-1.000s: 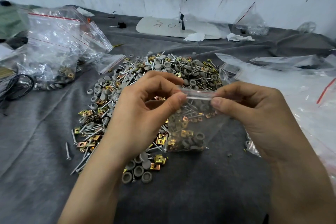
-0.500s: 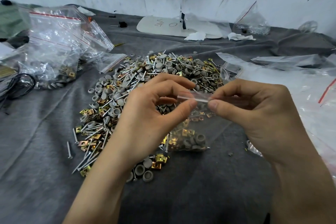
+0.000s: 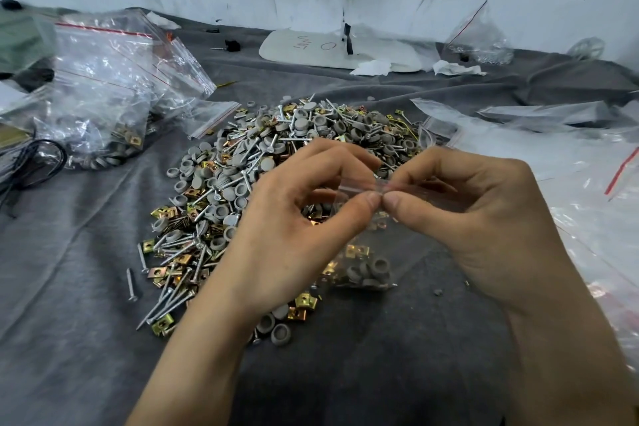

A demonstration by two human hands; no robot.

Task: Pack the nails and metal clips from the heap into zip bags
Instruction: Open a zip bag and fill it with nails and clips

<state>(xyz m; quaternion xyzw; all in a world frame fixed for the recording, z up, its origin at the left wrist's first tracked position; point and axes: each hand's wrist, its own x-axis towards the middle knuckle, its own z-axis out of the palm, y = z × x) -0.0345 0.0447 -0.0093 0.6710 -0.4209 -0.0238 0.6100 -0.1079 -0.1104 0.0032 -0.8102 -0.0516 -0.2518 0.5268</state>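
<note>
Thumb and forefinger of the left hand (image 3: 294, 228) and the right hand (image 3: 484, 218) pinch the top strip of a small clear zip bag (image 3: 366, 270), the two thumb tips almost touching. The bag hangs below the grip, in front of the heap (image 3: 276, 156). Its lower part is weighed down by brass-coloured square clips and grey round caps, and whether it touches the grey cloth (image 3: 69, 287) is unclear.

The heap spreads behind and left of the hands: silver nails, gold clips with a centre hole, and grey cup-shaped caps, all loose and mixed. One nail (image 3: 130, 284) lies apart at its left edge. Further left stand filled bags (image 3: 103, 86) with red-lined tops, and on the right lie flat empty bags (image 3: 553, 156).
</note>
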